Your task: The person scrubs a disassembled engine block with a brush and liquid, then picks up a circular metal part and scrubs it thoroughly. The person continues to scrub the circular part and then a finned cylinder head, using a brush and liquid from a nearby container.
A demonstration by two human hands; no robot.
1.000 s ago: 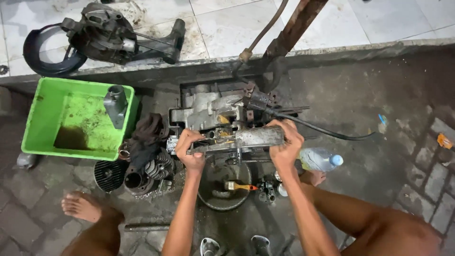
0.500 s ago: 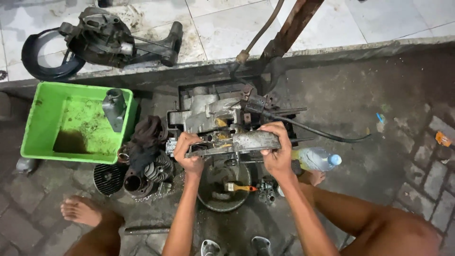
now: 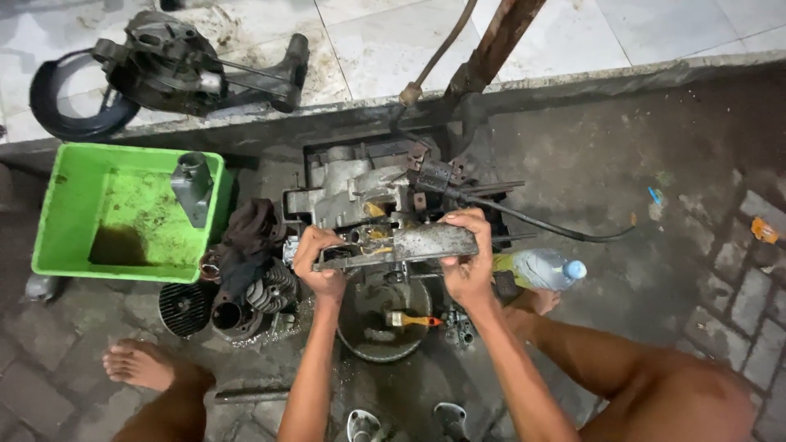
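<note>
two hands on one part: left hand (image 3: 321,260) and right hand (image 3: 468,263) each clenched on an end of a grimy metal cover (image 3: 399,245), held level just above the ground, in front of the engine case (image 3: 360,192) and close against it — whether the two touch, cannot tell. left fingers wrap the cover's left end, right fingers curl over the top edge at its right end. below the cover sits a round pan (image 3: 385,315) with a yellow-handled brush (image 3: 413,320) lying in it. a few small bolts (image 3: 458,327) lie just right of the pan. a plastic bottle (image 3: 536,268) with a blue cap lies on its side right of the right hand. left of the left hand: a dark rag (image 3: 250,233) draped over a finned cylinder (image 3: 258,295), and a round black grille (image 3: 184,307) beside it. green tub (image 3: 82,245) further left, oily inside, with a grey metal piece (image 3: 193,187) standing at its right wall. on the tiled ledge (image 3: 573,41) above — a second engine block (image 3: 176,65) and a black ring (image 3: 61,102). a rusty bar (image 3: 499,41) slants down to the case. bare foot (image 3: 139,364) on the paving, lower left.
</note>
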